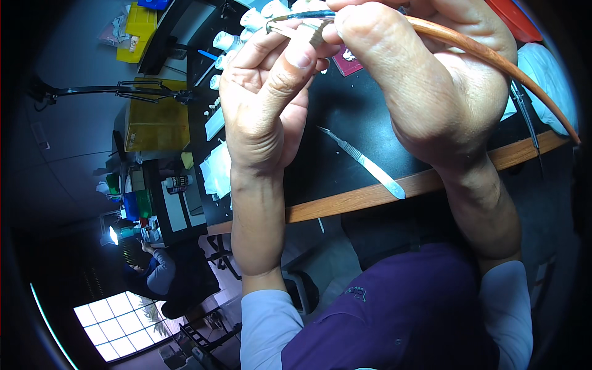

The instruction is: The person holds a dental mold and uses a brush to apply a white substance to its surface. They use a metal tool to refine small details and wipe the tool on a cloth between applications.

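Note:
My left hand (265, 92) is raised over the dark desk, its thumb and fingers pinching a small pale tooth-like piece (285, 29); fingers partly cover it. My right hand (431, 80) grips a slim brush (481, 48) with a long orange-brown wooden handle and a dark shiny ferrule. The brush's tip comes down at the pale piece, and my right fingertips are close against the left ones. Below the hands, a metal scalpel (367, 166) lies on the desktop, its flat handle end reaching over the wooden edge.
White jars (228, 41) stand behind my left hand. White tissue (217, 169) lies left of my wrist. A wooden strip (339, 200) edges the desk (327, 169). On the right are a white plastic bag (546, 80) and dark thin tools (525, 117). Another person (163, 271) sits at a bench far left.

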Tool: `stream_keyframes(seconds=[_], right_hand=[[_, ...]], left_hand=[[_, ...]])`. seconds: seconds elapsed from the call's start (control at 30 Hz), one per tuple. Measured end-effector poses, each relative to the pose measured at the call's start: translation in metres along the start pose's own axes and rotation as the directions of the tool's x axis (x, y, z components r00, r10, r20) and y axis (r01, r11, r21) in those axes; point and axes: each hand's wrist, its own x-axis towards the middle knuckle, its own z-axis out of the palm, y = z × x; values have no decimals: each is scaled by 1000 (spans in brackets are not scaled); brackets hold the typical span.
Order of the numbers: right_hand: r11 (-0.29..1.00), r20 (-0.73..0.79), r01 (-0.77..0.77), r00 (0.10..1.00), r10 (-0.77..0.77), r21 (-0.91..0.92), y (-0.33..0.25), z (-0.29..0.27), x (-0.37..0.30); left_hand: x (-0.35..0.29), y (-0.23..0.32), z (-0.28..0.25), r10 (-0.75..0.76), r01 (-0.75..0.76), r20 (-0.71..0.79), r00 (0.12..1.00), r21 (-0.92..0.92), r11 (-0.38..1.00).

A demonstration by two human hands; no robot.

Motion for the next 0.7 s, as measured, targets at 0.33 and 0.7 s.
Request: stream_keyframes(seconds=[0.33, 0.7], right_hand=[[999, -22, -19, 1000, 20, 33, 3, 3, 1], [997, -47, -33, 998, 37, 67, 1, 9, 2]], left_hand=[[-1, 0, -2, -6, 6, 4, 1000, 12, 1000], [-1, 1, -1, -9, 9, -5, 1000, 4, 1000]])
